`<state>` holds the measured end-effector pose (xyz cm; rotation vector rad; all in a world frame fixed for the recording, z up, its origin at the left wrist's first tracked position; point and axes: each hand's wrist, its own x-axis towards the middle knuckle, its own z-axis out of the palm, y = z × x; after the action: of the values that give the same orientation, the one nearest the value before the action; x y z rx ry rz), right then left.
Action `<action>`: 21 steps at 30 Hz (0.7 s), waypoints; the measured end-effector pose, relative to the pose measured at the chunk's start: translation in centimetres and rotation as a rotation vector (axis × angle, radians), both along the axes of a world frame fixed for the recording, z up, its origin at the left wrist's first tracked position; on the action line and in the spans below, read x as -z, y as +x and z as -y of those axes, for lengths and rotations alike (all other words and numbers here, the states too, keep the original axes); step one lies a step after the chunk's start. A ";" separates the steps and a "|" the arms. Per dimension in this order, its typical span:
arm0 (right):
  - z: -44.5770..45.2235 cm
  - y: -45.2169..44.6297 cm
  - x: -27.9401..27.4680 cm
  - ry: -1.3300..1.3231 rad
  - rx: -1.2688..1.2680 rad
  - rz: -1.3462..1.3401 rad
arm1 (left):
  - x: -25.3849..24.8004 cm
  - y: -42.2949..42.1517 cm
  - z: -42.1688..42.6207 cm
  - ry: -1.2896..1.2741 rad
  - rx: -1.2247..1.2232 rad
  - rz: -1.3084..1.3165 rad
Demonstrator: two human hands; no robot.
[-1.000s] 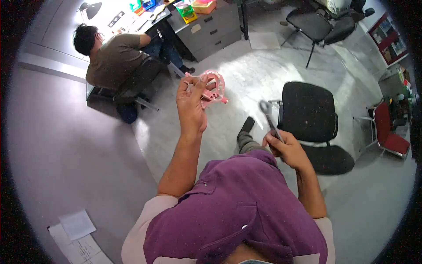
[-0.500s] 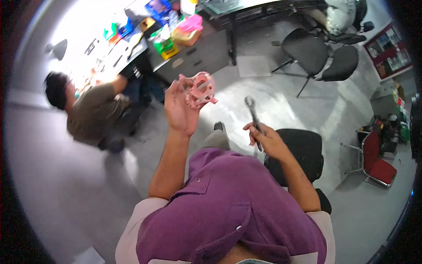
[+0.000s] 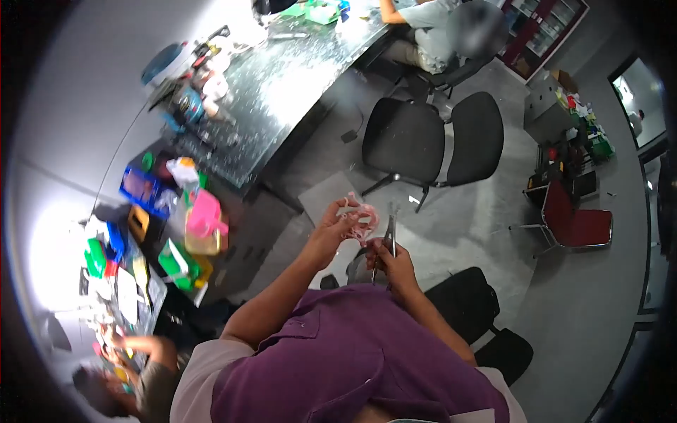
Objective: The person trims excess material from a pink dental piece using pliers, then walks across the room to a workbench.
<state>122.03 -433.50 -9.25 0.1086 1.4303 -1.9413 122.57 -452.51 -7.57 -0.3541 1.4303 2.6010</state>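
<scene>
My left hand (image 3: 328, 237) is raised in front of my body, its fingers closed on a pink openwork piece (image 3: 364, 220) with a rounded, ring-like frame. Beside it, my right hand (image 3: 392, 262) grips a wrench (image 3: 391, 229), a long metal tool held nearly upright with its head pointing away from me. The wrench's head is blurred against the bright floor. Both hands are close together, the fingertips of the right one just below the pink piece. Whether the wrench touches the piece I cannot tell.
A long dark worktable (image 3: 282, 92) runs across the upper left. Pink, green and yellow containers (image 3: 204, 215) stand on a lower cabinet. Black chairs (image 3: 405, 141) and a red chair (image 3: 575, 218) stand on the floor. One person (image 3: 151, 374) works at lower left; another sits at the top.
My view has turned to the right and my hands have come together. The pink piece, earlier resting on my raised left hand, is now gripped by its fingers close to the wrench.
</scene>
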 end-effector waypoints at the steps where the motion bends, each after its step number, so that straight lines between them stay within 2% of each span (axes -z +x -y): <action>1: 1.2 -2.5 0.2 -0.016 0.074 0.014 | 0.7 -2.9 0.8 -0.036 0.033 0.037; 4: 3.6 -9.6 1.5 0.003 0.147 0.069 | 3.0 -10.0 2.7 0.036 0.034 0.014; 6: 5.3 -15.3 2.4 0.086 0.030 -0.061 | 3.0 -14.7 4.4 0.098 -0.016 0.007; 8: 7.7 -21.0 2.5 0.087 -0.005 -0.015 | 3.1 -18.4 6.6 0.111 -0.034 0.057; 10: 10.0 -26.3 2.8 0.006 -0.197 -0.061 | 2.5 -21.9 8.7 0.040 -0.041 0.037; 12: 12.4 -31.4 2.5 0.060 -0.250 -0.041 | 1.8 -24.5 11.4 -0.079 -0.082 0.080; 13: 13.8 -34.2 2.3 0.052 -0.242 -0.058 | 2.1 -25.7 13.0 -0.096 -0.120 0.178; 14: 15.3 -37.1 2.2 0.042 -0.235 -0.078 | 3.1 -26.5 14.7 -0.124 -0.131 0.154; 18: 19.7 -49.6 3.9 0.129 -0.059 -0.382 | 4.8 -28.0 19.1 -0.162 -0.145 0.330; 20: 21.6 -54.9 4.0 0.141 0.068 -0.433 | 6.2 -29.7 21.5 -0.248 -0.051 0.315; 21: 22.2 -56.9 4.2 0.108 0.076 -0.414 | 6.9 -30.4 22.2 -0.205 -0.126 0.368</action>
<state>65.12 -455.71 -13.48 -0.2047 1.8207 -2.0272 92.21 -474.73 -14.49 -0.9217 1.5793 2.3164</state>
